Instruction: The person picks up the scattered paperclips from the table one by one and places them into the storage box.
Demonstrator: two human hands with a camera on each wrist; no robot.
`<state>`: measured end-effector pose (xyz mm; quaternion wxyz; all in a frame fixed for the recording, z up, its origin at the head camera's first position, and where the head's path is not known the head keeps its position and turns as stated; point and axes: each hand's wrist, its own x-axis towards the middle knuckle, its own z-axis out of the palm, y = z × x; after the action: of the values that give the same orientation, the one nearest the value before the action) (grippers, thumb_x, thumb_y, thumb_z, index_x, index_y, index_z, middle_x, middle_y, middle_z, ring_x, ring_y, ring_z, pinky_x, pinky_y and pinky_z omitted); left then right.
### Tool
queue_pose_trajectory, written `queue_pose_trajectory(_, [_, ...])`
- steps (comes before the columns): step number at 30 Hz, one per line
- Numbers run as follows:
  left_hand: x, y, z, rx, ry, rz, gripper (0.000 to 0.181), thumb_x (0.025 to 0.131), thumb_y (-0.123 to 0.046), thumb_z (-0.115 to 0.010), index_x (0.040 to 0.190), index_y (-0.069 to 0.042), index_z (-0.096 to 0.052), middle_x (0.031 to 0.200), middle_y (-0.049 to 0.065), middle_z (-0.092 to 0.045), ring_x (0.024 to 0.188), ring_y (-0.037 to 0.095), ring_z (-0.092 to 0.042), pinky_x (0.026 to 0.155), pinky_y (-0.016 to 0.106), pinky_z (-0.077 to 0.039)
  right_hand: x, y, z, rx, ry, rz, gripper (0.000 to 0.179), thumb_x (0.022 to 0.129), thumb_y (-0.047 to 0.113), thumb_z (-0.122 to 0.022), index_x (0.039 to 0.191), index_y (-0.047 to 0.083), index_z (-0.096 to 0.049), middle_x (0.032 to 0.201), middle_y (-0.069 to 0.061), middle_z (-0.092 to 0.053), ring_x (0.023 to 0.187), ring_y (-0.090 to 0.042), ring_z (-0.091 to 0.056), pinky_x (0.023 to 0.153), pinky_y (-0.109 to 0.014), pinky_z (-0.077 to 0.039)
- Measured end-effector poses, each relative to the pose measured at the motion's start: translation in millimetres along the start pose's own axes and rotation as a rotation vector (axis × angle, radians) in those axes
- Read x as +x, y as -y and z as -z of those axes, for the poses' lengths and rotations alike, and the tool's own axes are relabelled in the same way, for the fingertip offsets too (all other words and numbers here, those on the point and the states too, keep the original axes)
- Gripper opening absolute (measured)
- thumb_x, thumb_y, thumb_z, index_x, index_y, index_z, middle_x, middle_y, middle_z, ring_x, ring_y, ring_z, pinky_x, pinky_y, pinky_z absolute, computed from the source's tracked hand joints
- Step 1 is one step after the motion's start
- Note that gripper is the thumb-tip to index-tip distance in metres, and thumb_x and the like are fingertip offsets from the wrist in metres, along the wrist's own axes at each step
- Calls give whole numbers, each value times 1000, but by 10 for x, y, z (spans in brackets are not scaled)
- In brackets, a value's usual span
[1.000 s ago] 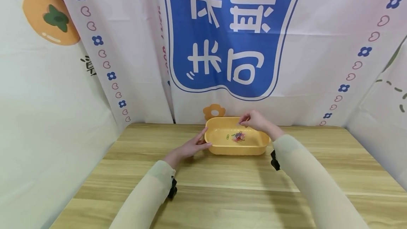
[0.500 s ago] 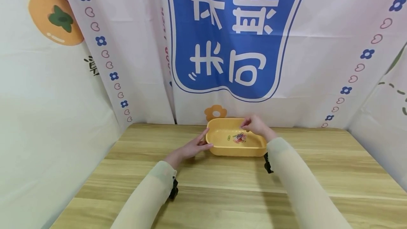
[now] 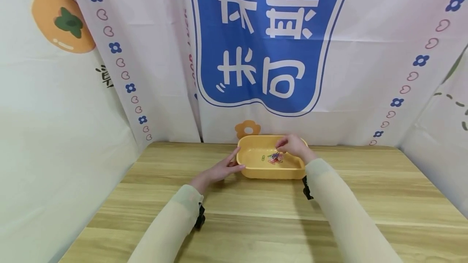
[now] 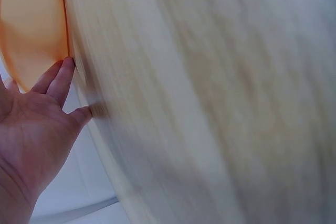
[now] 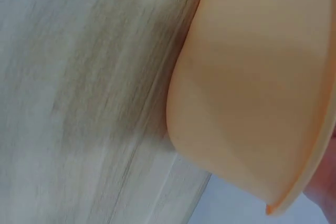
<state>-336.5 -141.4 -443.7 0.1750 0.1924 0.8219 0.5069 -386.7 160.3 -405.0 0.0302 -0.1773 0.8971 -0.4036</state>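
Observation:
A yellow plastic basin (image 3: 272, 173) stands near the table's back edge. Inside lies a small heap of coloured paper clips (image 3: 275, 158), with one green paper clip (image 3: 263, 158) apart to its left. My left hand (image 3: 220, 170) touches the basin's left end, its fingers extended against the wall; the left wrist view shows the open palm (image 4: 39, 124). Over the basin's right side, my right hand (image 3: 294, 146) reaches in, thumb and fingertips pinched on a paper clip (image 3: 278, 151) just above the heap. In the right wrist view the basin wall (image 5: 236, 93) hides most of that hand.
The wood-grain table (image 3: 248, 222) extends in front of the basin and to both sides. A white printed curtain (image 3: 164, 92) hangs close behind the basin. Cloth side walls (image 3: 55, 133) enclose the table left and right.
My right hand has moved slightly right and down, bringing the pinched clip closer to the heap. My left hand stays at the basin's left end; the view has shifted slightly.

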Motion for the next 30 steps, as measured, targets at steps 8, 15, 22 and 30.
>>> queue_pose_trajectory(8, [18, -12, 31, 30, -5, 8, 80, 98, -35, -58, 157, -32, -4, 155, 20, -26, 137, 35, -35, 111, 53, -25, -80, 113, 109, -34, 9, 30, 15, 90, 5, -68, 100, -6, -70, 91, -10, -69, 77, -25, -61, 68, -35, -51])
queue_pose_trajectory(15, [16, -18, 41, 14, -32, 19, 82, 96, -33, -62, 157, -32, -7, 152, 22, -31, 136, 36, -36, 111, 53, -25, -319, 179, 222, 38, 2, 55, 22, 91, 12, -69, 104, -5, -71, 95, -10, -70, 80, -30, -63, 71, -37, -53])
queue_pose_trajectory(22, [-17, -62, 107, -26, -66, -22, 81, 97, -28, -62, 157, -33, -8, 151, 18, -35, 137, 33, -36, 111, 51, -27, -704, 309, 419, 25, 3, 82, 22, 90, 17, -71, 102, -2, -72, 92, -7, -70, 75, -24, -61, 65, -28, -51])
queue_pose_trajectory(30, [-326, -147, 263, 98, -52, -55, 84, 96, -34, -62, 157, -30, -6, 151, 18, -34, 133, 33, -42, 108, 47, -31, -1175, 397, 512, 6, 11, 137, 21, 88, 15, -73, 102, -1, -72, 93, -7, -71, 73, -19, -57, 58, -24, -47])
